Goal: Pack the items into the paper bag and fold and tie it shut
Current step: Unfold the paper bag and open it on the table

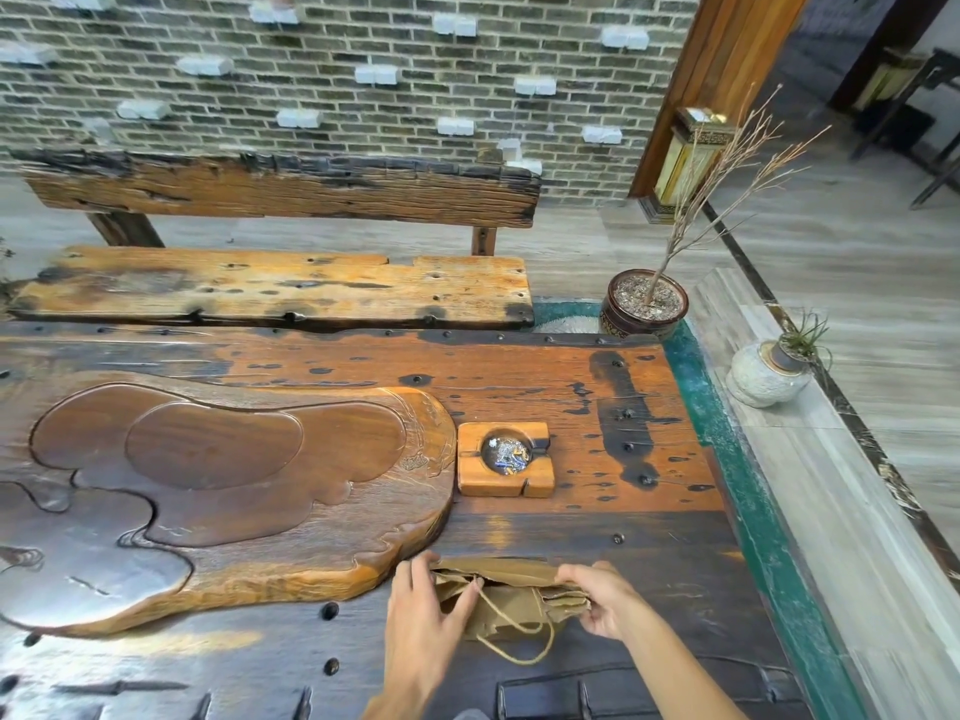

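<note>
A brown paper bag lies flat and crumpled on the dark wooden table near its front edge. Its twisted cord handle loops out toward me. My left hand presses on the bag's left end with the fingers spread over the paper. My right hand pinches the bag's folded right end between thumb and fingers. What is inside the bag is hidden.
A carved wooden tea tray fills the table's left side, touching the bag's far left corner. A square wooden ashtray with foil sits behind the bag. A bench, a potted dry twig and a small vase stand beyond.
</note>
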